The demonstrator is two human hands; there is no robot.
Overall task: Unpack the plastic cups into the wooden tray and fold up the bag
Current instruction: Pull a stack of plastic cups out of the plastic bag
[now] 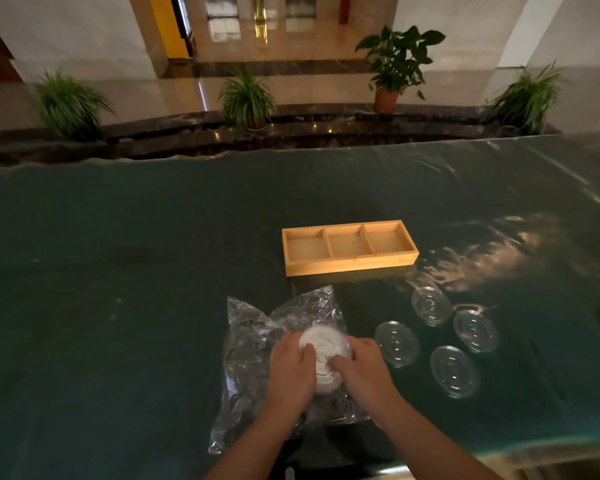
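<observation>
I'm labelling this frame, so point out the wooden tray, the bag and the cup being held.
Tray (352, 263), head view, front wall.
Bag (246, 337), head view, crinkled left part.
Cup (321, 344), head view, its round face between both hands.

We have a single head-worn wide-angle view, looking forward and steeply down over the table (118, 237). Both hands sit close at 6 o'clock, the wooden tray (350, 263) lies farther off toward 12, and potted plants (246, 98) line the distant top edge.

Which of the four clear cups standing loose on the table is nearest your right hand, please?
The leftmost cup, just right of the right hand; the other three stand farther right.
</observation>
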